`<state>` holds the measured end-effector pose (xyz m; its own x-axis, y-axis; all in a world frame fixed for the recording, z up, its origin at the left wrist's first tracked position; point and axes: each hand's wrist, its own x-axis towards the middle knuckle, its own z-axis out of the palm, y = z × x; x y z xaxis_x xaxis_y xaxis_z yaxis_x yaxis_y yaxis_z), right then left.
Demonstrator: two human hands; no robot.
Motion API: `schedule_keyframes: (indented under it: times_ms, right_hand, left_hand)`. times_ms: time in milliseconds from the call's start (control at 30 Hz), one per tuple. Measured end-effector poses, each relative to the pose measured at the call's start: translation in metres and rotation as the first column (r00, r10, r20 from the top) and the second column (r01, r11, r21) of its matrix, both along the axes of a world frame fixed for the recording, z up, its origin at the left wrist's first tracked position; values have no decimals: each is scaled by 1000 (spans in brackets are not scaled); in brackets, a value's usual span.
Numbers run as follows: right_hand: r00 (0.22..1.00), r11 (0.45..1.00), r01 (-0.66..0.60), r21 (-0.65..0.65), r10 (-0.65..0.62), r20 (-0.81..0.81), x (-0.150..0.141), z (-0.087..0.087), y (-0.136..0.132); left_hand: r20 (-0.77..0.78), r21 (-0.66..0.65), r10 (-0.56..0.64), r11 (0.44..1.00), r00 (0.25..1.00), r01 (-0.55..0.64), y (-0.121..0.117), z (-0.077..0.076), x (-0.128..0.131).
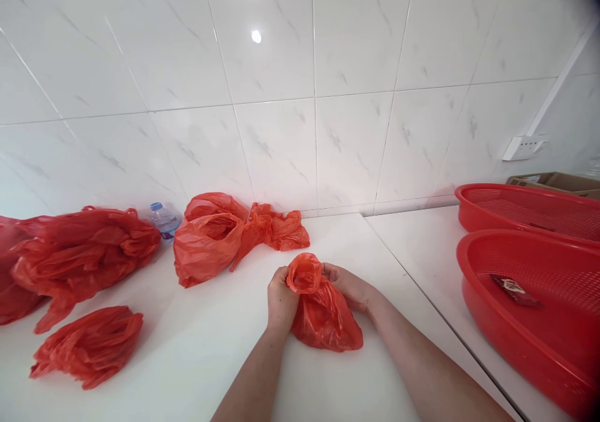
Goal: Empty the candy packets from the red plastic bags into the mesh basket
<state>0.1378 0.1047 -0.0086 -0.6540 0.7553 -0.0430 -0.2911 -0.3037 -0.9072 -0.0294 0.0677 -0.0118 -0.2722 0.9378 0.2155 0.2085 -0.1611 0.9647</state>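
Observation:
In front of me a red plastic bag point(328, 322) rests on the white table, its mouth gathered into a round opening that faces up. On the left of that opening, my left hand point(282, 297) grips the rim with thumb and fingers closed. My right hand point(347, 284) holds the other side of the rim, its fingertips partly hidden behind the plastic. What lies inside the bag, if anything, cannot be made out. Just beyond my hands, another red plastic bag point(210, 241) stands puffed open, with a crumpled red bag point(281, 228) beside it.
On the left lie a heap of red bags point(94, 253) and a single crumpled bag point(91, 347). A clear bottle with a blue cap point(163, 221) stands by the tiled wall. At right are two red baskets point(487, 341), the nearer one holding a dark red packet point(515, 289).

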Motion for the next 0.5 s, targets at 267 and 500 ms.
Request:
schedule_keyframes:
  times_ms: [267, 500]
  right_hand:
    - [996, 998, 41, -56, -45, -75, 3, 2, -2]
    - [988, 996, -55, 74, 65, -140, 2, 9, -6]
  left_hand:
    - [-55, 53, 55, 997, 997, -52, 2, -4, -3]
    - [-236, 142, 121, 986, 964, -88, 2, -3, -3]
